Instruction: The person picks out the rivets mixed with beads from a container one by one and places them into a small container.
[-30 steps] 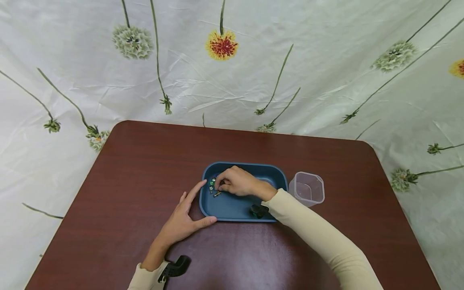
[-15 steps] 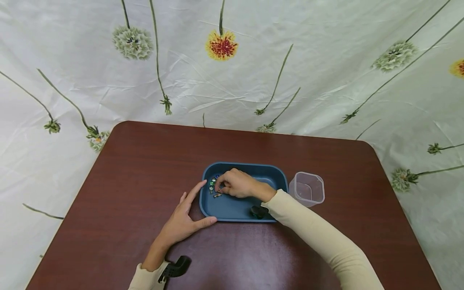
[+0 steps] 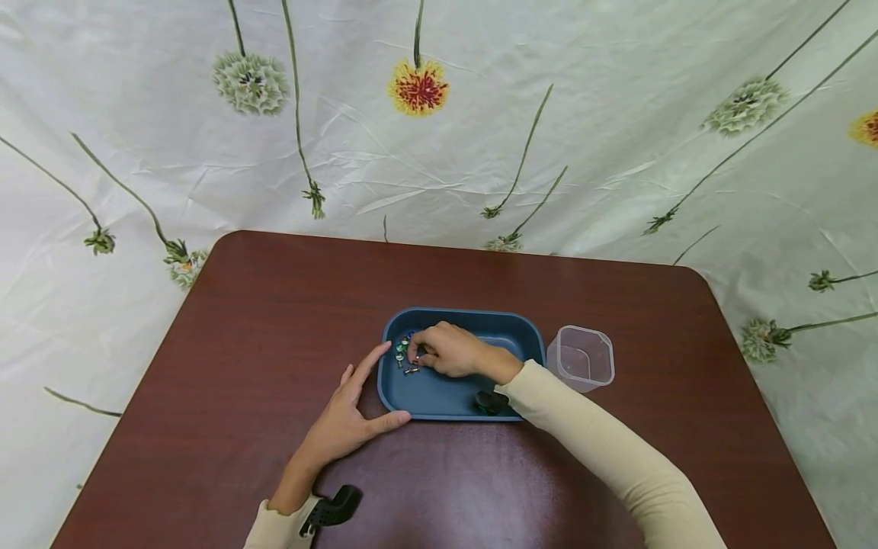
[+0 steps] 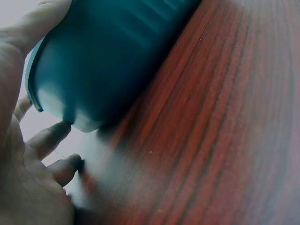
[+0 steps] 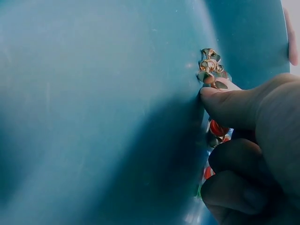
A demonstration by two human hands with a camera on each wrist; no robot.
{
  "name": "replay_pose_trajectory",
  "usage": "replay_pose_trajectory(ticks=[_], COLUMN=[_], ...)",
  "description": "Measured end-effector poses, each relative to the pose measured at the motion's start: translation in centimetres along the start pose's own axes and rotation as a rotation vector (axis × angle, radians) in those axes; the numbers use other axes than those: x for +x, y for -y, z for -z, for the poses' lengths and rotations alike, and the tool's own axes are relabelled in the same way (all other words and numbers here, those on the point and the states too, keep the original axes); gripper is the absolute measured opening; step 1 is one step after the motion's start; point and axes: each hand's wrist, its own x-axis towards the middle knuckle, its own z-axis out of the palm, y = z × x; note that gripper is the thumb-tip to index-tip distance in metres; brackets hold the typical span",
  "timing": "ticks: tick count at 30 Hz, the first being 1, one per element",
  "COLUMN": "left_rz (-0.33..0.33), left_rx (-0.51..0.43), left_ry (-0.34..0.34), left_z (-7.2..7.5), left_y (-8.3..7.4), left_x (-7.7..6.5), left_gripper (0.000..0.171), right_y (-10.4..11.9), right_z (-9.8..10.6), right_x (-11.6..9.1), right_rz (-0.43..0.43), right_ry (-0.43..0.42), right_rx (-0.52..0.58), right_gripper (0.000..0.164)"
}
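A blue rectangular tray point(image 3: 439, 398) lies on the table, with several small shiny pieces point(image 3: 401, 348) along its left inner side. In the right wrist view these include gold-coloured pieces point(image 5: 209, 64) with round heads, plus red ones point(image 5: 218, 129). My right hand point(image 3: 453, 351) reaches down into the tray, thumb and index fingertip pinching at a small gold-coloured piece; its other fingers are curled. With fingers spread, my left hand point(image 3: 346, 419) touches the tray's left end, its thumb at the near left corner. The left wrist view shows its fingers point(image 4: 49, 140) against the outer wall.
A clear plastic container point(image 3: 583, 357) stands just right of the tray. The red-brown table point(image 3: 288, 305) has rounded far corners. Behind it hangs a white flower-print cloth point(image 3: 384, 152). A black device point(image 3: 332, 506) is strapped to the left wrist, another point(image 3: 489, 402) to the right.
My right hand has shifted very slightly right and toward the near side, its fingertips staying among the small pieces. My left hand has stayed in place.
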Motion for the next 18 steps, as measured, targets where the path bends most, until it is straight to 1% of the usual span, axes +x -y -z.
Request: replay_pose_trajectory(ticks=[18], left_rz=[0.006], left_rx=[-0.006], left_ry=[0.004], left_z=[-0.04], left_y=[0.00], left_x=[0.03], left_gripper=[0.100], right_y=[-0.52], right_z=[0.34], right_x=[-0.59], right_rz=[0.006], right_ry=[-0.028], right_rx=[0.011], right_gripper=[0.010])
